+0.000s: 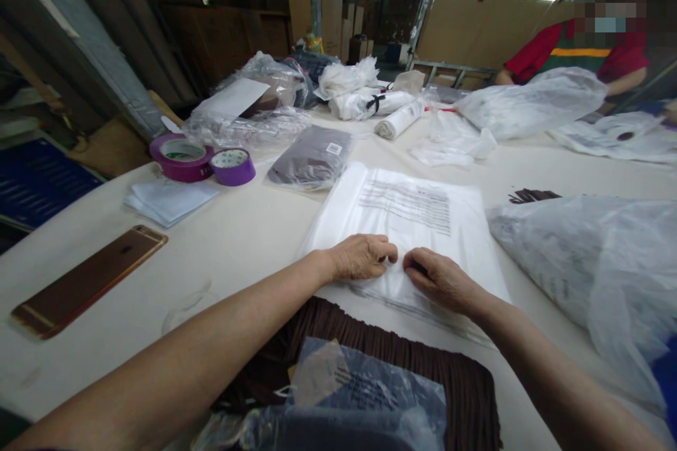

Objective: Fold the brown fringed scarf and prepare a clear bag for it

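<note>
A stack of clear printed plastic bags (407, 204) lies flat on the table in front of me. My left hand (364, 256) rests on its near part, fingers curled and pinching the top plastic. Just to the right, my right hand (436, 276) is also closed on the plastic, thumb and fingers together. A small gap separates the two hands. Below them, closest to me, is a dark brown fringed textile (465, 394), partly covered by a clear packet with print (370, 380). My left forearm hides some of the brown textile.
On the left are a phone (89, 282), white paper slips (172, 201) and purple tape rolls (233, 166). A bagged grey item (312, 155) lies beyond the stack. Bulky plastic bags (582, 261) stand on the right. Across the table is a person in a red shirt (544, 49).
</note>
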`<state>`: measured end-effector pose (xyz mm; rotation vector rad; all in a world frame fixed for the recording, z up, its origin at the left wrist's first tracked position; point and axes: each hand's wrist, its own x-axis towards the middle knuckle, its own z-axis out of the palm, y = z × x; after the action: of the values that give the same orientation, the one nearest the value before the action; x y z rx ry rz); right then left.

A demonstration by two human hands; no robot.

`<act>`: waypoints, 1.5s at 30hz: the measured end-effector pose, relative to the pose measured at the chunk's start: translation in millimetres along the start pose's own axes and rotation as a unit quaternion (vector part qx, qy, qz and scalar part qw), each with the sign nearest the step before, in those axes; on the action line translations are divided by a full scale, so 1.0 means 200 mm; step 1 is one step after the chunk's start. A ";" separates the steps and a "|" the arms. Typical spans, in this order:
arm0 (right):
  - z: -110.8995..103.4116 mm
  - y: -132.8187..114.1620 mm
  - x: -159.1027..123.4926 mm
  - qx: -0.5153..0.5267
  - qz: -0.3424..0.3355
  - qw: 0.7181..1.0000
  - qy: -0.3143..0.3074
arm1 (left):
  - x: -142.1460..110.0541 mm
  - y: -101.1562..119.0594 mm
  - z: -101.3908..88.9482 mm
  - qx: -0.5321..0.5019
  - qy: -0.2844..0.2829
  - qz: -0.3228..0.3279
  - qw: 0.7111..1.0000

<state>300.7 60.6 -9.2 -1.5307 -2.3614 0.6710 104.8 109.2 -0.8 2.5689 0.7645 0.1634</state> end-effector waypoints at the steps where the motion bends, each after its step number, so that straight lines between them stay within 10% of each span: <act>1: 0.00 0.00 0.00 0.003 0.001 1.000 0.001 | 0.01 0.00 0.00 -0.002 0.003 -0.005 1.000; 45: 0.11 -0.26 -0.02 -0.208 -0.160 0.953 0.155 | 0.03 -0.06 0.06 -0.106 0.039 -0.040 0.993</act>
<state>250.8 33.7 -2.1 -1.2271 -2.5095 -0.1422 106.8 116.7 -17.0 2.3400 0.8309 0.3052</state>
